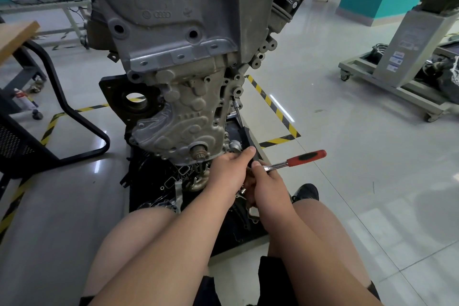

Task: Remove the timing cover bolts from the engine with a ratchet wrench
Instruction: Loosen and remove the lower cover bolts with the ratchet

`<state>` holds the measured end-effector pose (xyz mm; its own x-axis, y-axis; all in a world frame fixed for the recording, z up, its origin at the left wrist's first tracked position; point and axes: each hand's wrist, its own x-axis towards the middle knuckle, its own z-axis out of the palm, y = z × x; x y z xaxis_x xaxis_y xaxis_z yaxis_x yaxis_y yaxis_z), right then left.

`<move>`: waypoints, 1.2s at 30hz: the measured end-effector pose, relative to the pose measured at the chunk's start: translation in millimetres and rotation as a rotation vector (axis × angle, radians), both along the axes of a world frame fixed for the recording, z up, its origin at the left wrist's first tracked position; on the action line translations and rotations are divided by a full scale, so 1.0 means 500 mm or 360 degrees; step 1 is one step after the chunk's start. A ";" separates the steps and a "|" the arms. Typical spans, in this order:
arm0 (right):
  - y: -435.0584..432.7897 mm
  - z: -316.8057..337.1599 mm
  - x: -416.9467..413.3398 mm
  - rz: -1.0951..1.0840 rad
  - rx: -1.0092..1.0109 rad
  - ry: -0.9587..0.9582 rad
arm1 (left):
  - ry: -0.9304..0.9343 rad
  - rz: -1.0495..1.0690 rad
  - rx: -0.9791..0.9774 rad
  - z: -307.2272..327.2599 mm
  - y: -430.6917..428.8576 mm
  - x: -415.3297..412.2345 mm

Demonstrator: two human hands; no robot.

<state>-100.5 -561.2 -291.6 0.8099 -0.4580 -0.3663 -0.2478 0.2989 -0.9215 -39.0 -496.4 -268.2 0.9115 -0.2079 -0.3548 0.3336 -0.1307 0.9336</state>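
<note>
Your right hand [268, 182] grips the wrench [295, 160] by its steel shank near the head, and the red handle sticks out free to the right. Your left hand [229, 169] is curled at the lower right corner of the cover [178, 126], touching the right hand; I cannot tell whether it holds anything. An extension bar [238, 113] sits on the right edge of the engine [173, 20], above both hands.

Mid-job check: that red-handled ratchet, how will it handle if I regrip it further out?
The ratchet wrench looks like solid chromed steel, so probably stiff and heavy for its size. The right hand grips the bare shank, likely slicker than the red-and-black grip. Its rounded handle might roll on the glossy floor.
</note>
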 end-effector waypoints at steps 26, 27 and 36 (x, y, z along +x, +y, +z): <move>0.005 0.014 -0.006 0.0040 -0.0272 0.0049 | 0.0033 -0.0068 -0.0077 -0.008 -0.002 -0.001; 0.006 0.014 -0.007 0.0047 -0.0361 0.0017 | 0.0027 -0.0065 -0.0075 -0.006 -0.002 -0.002; 0.014 0.010 -0.014 0.0102 -0.0908 0.0051 | 0.0000 -0.0070 -0.0032 -0.014 -0.004 0.001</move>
